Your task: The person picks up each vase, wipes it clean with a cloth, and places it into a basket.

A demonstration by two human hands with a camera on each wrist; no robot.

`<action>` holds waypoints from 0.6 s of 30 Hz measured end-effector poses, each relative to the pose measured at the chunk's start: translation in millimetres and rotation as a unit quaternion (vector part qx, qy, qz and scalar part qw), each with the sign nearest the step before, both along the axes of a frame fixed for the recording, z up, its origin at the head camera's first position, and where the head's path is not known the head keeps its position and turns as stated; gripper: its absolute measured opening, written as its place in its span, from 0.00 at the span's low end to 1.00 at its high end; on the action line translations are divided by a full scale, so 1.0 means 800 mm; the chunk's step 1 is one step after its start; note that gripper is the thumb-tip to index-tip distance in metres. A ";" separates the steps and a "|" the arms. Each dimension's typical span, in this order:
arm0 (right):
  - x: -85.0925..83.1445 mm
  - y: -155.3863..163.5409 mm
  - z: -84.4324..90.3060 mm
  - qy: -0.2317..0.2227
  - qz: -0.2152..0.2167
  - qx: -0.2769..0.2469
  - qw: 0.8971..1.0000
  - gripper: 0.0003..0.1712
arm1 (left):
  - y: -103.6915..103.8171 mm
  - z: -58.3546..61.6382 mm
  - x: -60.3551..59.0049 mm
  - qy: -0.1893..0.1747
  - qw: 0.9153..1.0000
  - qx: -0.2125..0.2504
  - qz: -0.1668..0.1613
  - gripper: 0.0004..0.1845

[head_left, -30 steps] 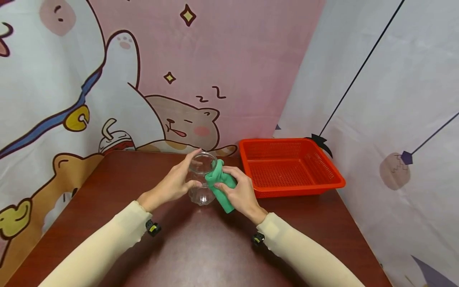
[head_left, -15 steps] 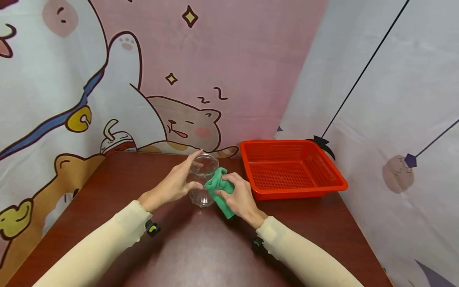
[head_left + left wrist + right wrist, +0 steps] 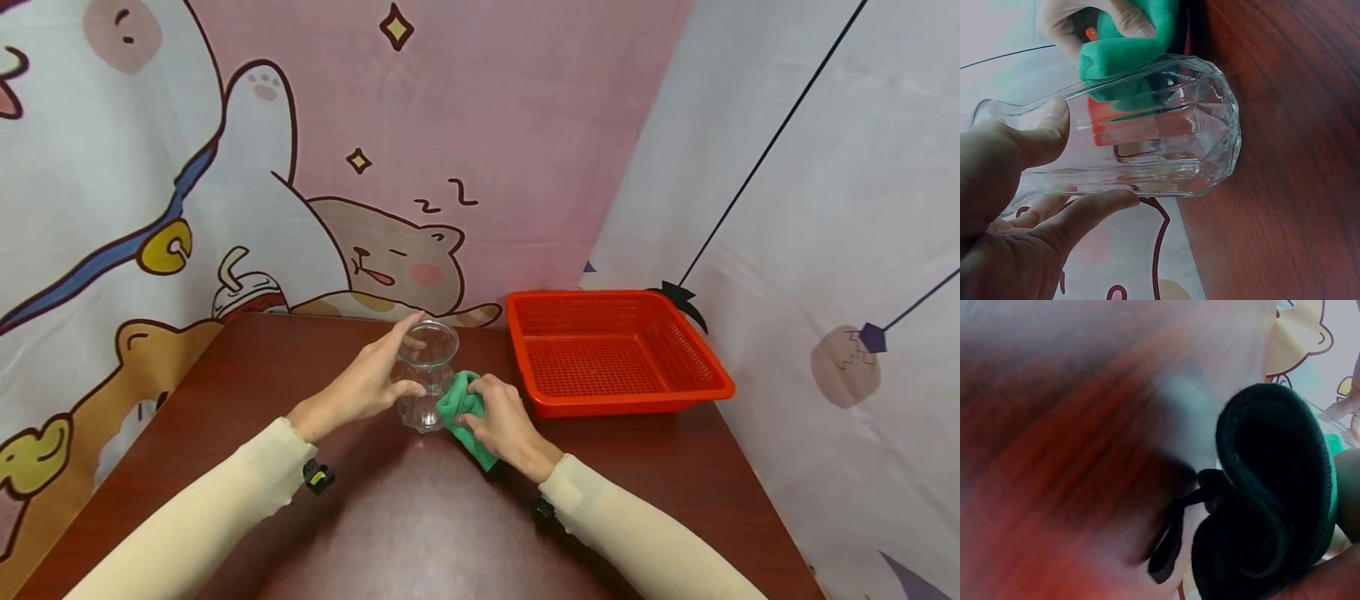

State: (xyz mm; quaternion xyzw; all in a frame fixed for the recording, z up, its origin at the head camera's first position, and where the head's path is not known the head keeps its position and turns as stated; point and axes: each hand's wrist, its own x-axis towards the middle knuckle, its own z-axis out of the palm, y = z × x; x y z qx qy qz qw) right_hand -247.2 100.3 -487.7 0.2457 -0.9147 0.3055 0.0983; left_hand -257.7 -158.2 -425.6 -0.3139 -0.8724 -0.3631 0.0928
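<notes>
A clear glass vase with a flared neck and faceted base is held upright, its base close to the table. My left hand grips it from the left around the neck, thumb on the near side and fingers on the far side. In my right hand is a bunched green cloth, pinched between thumb and fingers against the vase's lower right side. The left wrist view shows the cloth along the glass wall. Up close in the right wrist view, the cloth's hanging fold looks nearly black in shadow.
An orange-red plastic basket with a perforated bottom stands at the back right, just beyond my right hand. The brown wooden table ends at a printed cartoon curtain behind and to the right.
My right hand has slid the green cloth down the vase's right side, from near the rim toward the base. The left hand and the vase stay nearly in place.
</notes>
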 end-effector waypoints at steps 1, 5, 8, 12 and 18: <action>0.000 0.000 0.000 -0.004 0.002 0.008 1.000 0.18 | 0.000 0.000 0.000 0.002 1.000 -0.001 0.002 0.64; -0.001 -0.001 0.001 -0.016 0.007 0.045 0.999 0.16 | 0.000 0.001 0.000 0.006 1.000 0.000 0.007 0.64; 0.000 -0.002 -0.001 -0.015 0.017 0.078 0.997 0.14 | 0.000 0.003 0.000 0.002 1.000 -0.002 0.009 0.65; 0.001 -0.003 -0.003 0.002 0.030 0.107 0.994 0.13 | 0.000 0.003 0.000 -0.006 1.000 -0.008 0.008 0.65; 0.003 -0.005 -0.003 0.019 0.034 0.121 0.992 0.14 | 0.001 0.001 0.001 -0.004 1.000 -0.011 0.012 0.65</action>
